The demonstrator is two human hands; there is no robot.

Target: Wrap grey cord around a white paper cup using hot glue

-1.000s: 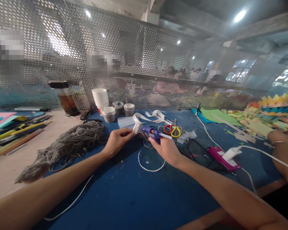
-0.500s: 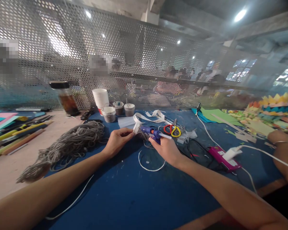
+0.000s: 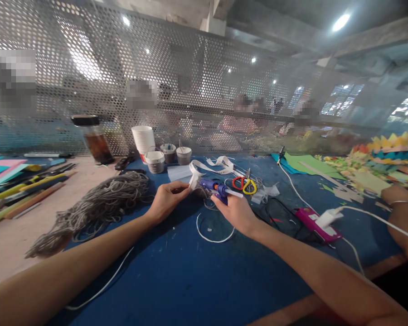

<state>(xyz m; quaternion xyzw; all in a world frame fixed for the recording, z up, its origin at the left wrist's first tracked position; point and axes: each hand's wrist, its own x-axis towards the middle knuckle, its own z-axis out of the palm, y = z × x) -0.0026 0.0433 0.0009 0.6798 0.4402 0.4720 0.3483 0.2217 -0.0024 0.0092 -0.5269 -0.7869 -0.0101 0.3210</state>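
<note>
My right hand is wrapped round a blue glue gun, with a pale glue stick poking out of its back end. The gun's front points left, close to the fingertips of my left hand. Those fingers pinch the end of a white ribbon with print on it, which curls away behind the gun. Grey cord lies under the gun, partly hidden. Scissors with red and yellow handles lie just beyond my right hand.
A grey yarn bundle, small cups, a stack of paper cups and a lidded jar stand or lie left. On the right are a magenta power strip, white cables, green paper and another person's arm.
</note>
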